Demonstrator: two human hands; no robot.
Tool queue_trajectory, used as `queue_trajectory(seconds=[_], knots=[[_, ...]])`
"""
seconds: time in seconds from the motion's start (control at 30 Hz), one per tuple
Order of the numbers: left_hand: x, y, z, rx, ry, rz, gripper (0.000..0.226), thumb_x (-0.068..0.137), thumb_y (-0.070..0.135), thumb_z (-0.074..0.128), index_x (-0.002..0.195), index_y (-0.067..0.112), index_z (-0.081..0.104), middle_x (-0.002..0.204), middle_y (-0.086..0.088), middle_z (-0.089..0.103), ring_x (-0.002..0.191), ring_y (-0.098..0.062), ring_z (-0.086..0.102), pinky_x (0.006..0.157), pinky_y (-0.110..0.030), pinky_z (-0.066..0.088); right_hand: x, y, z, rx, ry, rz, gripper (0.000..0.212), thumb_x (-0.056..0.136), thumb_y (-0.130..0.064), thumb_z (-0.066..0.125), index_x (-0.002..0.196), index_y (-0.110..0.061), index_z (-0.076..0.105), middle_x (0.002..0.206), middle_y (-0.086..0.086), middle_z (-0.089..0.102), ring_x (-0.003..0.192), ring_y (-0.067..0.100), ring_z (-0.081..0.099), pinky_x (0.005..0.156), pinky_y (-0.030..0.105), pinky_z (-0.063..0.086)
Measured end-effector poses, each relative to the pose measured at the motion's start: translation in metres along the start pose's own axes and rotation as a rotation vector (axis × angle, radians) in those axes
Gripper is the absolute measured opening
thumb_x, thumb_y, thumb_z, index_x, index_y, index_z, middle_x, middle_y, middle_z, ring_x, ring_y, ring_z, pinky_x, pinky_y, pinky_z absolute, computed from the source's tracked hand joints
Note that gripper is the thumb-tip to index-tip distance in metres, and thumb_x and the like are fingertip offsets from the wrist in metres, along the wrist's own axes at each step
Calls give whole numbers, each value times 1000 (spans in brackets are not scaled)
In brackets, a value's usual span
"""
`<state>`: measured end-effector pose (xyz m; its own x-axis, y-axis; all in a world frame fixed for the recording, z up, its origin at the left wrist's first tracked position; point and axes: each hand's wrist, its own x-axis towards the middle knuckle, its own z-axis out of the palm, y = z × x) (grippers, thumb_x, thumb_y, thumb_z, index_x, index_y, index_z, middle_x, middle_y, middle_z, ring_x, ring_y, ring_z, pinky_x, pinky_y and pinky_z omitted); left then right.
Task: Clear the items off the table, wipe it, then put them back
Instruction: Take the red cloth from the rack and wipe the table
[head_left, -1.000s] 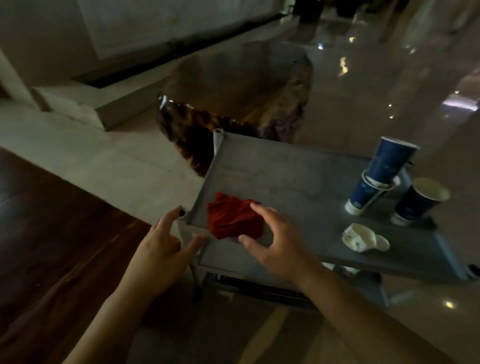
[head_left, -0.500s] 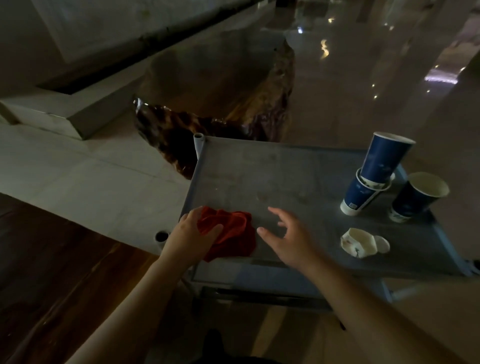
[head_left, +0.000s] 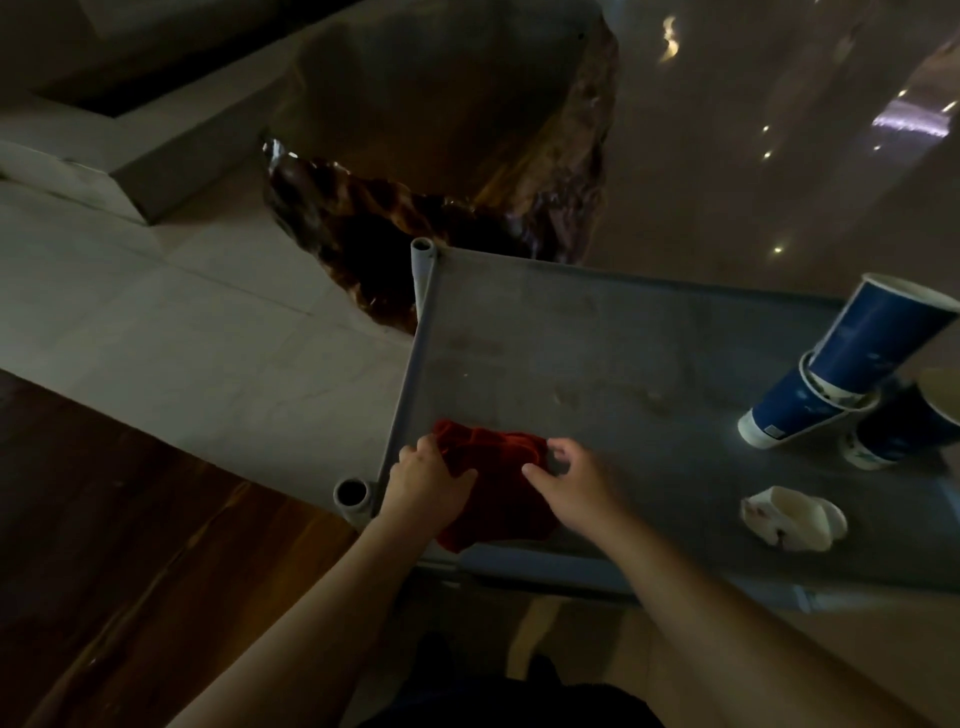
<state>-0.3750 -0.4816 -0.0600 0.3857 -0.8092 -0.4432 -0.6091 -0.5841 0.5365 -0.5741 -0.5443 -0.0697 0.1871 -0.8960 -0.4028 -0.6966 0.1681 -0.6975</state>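
A crumpled red cloth lies on the near left corner of the grey table. My left hand grips the cloth's left side. My right hand pinches its upper right edge. On the right stand two stacked blue paper cups, tilted, with a third blue cup beside them, partly cut off by the frame edge. A crushed white paper cup lies on its side near the table's front right.
A dark glossy tree-stump table stands behind the grey table. Open tube posts mark the table's left corners. Pale stone floor lies to the left, dark wood floor at the near left. A low stone ledge runs at the back left.
My left hand came from the table's corner onto the cloth and took hold of it. My right hand let go, then closed on the cloth's right edge. The camera moved closer over the table.
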Motion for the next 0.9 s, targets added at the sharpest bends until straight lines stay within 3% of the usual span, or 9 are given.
queue_trajectory(seconds=[0.1, 0.17, 0.33, 0.53, 0.63, 0.73, 0.8, 0.9], knots=[[6, 3, 5, 17, 32, -59, 74, 85, 51, 68, 143, 14, 40, 136, -16, 48, 123, -36, 51, 100, -45, 47, 13, -1, 11, 3, -25, 54, 63, 85, -54, 68, 138, -24, 52, 133, 1, 60, 103, 13, 58, 82, 31, 51], [9, 7, 6, 16, 49, -108, 68, 85, 48, 70, 137, 10, 46, 131, -15, 53, 118, -34, 56, 92, -40, 49, 18, -3, 17, -20, -21, 74, 63, 85, -52, 70, 137, -21, 54, 128, 2, 63, 102, 16, 61, 82, 31, 51], [13, 19, 8, 29, 46, -149, 30, 85, 37, 67, 101, 11, 68, 95, -6, 68, 76, -20, 62, 59, -28, 44, 28, -5, 18, -155, 5, 89, 51, 80, -51, 76, 119, -19, 63, 109, 5, 70, 100, 27, 67, 82, 36, 53], [10, 34, 7, -21, -23, -123, 26, 86, 35, 58, 101, 17, 68, 102, -4, 67, 90, -22, 64, 77, -33, 51, 45, -8, 8, -107, -124, 127, 20, 81, -28, 79, 91, -13, 72, 87, 10, 73, 83, 28, 70, 70, 33, 51], [4, 36, 1, -96, -43, -88, 14, 87, 34, 63, 94, 22, 63, 97, -1, 62, 85, -17, 60, 73, -29, 47, 52, -3, 1, 14, -197, 122, 15, 85, -16, 76, 94, -4, 74, 75, 7, 71, 69, 21, 67, 59, 28, 49], [-14, 37, -6, -232, -38, -76, 21, 88, 35, 67, 103, 21, 65, 103, -2, 65, 89, -17, 64, 76, -32, 55, 51, -2, -11, 101, -279, 66, 8, 91, -14, 71, 99, -11, 70, 77, 2, 69, 69, 16, 65, 49, 21, 47], [-31, 34, -10, -374, 7, -80, 20, 89, 34, 69, 105, 25, 64, 103, 0, 66, 88, -14, 67, 76, -31, 58, 48, -7, -17, 197, -327, 4, 5, 93, -10, 68, 97, -12, 69, 81, 5, 71, 73, 20, 67, 54, 22, 50], [-63, 26, -16, -604, 92, -67, 20, 88, 32, 69, 107, 31, 62, 100, 4, 69, 85, -10, 70, 71, -26, 58, 37, -20, -23, 331, -424, -86, 8, 91, 0, 65, 92, -4, 72, 85, 18, 75, 78, 31, 69, 72, 39, 55]])
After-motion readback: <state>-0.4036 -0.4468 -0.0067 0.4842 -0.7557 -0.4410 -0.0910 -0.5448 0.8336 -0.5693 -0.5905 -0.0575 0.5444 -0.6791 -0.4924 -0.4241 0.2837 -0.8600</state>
